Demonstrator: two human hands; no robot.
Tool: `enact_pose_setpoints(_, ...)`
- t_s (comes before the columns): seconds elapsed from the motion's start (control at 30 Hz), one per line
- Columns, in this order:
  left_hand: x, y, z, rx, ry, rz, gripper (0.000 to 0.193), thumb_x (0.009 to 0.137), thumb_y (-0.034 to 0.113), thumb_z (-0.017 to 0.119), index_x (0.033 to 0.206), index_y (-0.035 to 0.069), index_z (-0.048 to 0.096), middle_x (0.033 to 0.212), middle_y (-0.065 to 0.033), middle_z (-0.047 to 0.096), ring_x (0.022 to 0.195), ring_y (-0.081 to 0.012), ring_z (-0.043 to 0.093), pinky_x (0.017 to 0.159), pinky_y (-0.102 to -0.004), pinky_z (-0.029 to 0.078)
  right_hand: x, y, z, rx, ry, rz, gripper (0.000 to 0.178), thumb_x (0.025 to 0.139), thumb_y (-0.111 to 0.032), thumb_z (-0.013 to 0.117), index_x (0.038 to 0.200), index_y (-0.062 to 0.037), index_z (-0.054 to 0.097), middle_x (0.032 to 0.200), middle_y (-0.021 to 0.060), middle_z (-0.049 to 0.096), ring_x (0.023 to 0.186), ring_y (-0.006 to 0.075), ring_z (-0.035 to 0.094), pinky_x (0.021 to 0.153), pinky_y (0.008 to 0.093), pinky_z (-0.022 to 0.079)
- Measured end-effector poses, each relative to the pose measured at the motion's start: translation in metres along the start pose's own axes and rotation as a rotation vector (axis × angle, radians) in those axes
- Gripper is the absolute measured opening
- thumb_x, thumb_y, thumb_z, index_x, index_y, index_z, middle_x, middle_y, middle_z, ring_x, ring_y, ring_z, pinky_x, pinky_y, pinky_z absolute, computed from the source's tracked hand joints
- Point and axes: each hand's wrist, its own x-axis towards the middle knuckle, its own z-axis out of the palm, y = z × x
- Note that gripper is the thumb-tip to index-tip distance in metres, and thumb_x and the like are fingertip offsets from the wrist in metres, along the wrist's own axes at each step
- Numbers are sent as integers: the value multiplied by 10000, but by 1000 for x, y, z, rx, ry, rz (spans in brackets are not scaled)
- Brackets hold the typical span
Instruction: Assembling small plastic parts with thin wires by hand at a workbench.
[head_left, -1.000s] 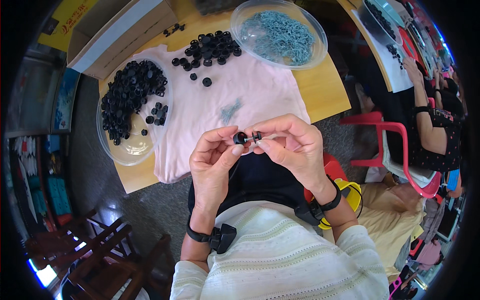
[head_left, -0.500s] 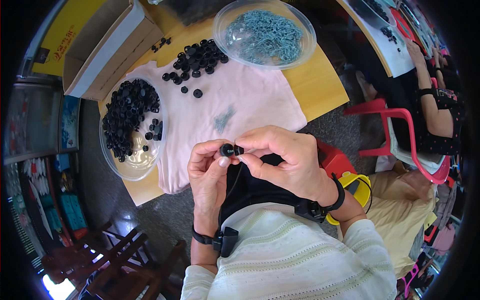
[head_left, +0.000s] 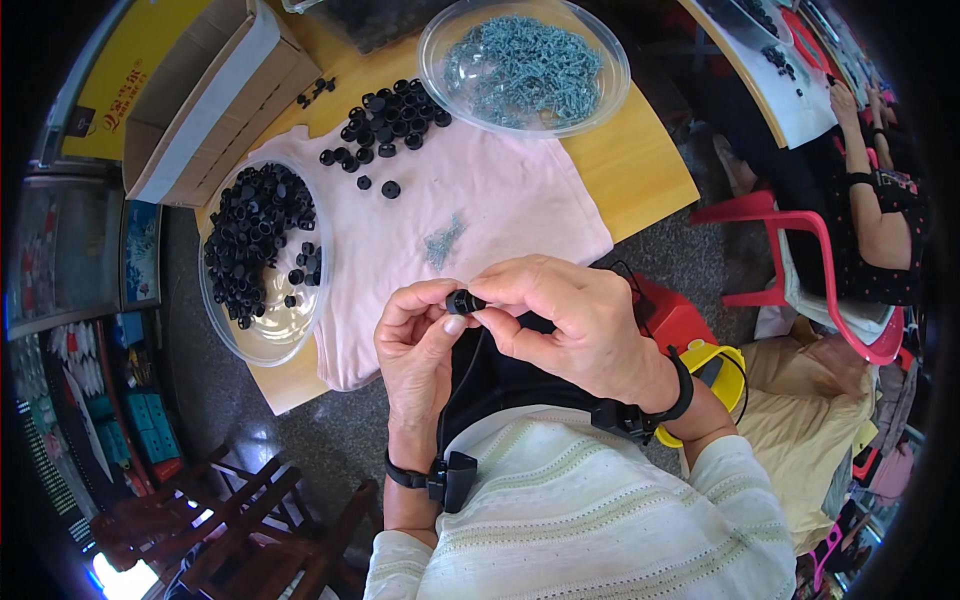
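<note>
Pinching small black part (head_left: 462, 301) with left hand (head_left: 416, 338) and right hand (head_left: 572, 315), could drop it into lap (head_left: 500, 380) from a skewed push.

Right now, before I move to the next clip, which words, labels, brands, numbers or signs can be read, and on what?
Yellow board: red lettering, left unquoted because I don't copy printed text.
Blue panel: any text too blurred to read.
Black part held: nothing readable.
Carton: no lettering made out.
</note>
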Motion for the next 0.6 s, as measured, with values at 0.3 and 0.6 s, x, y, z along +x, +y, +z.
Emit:
enact_pose_setpoints(0.3, 1, -3, -1, 60, -29, 78, 258, 793, -147, 619, 1021, -28, 605, 1053, -155, 622, 909, -211, 655, 805, -353, 588, -2, 6, 1, -8, -24, -23, 261, 755, 84, 681, 1006, 11, 672, 914, 124, 684, 751, 195, 679, 644, 261, 549)
enact_pose_setpoints(0.6, 1, -6, -3, 91, 2, 73, 247, 802, -135, 623, 1019, -17, 615, 1061, -165, 619, 895, -224, 663, 812, -352, 586, -5, 10, 2, -6, -37, -34, 304, 766, 87, 665, 1063, 26, 640, 961, 137, 649, 817, 234, 651, 675, 292, 543)
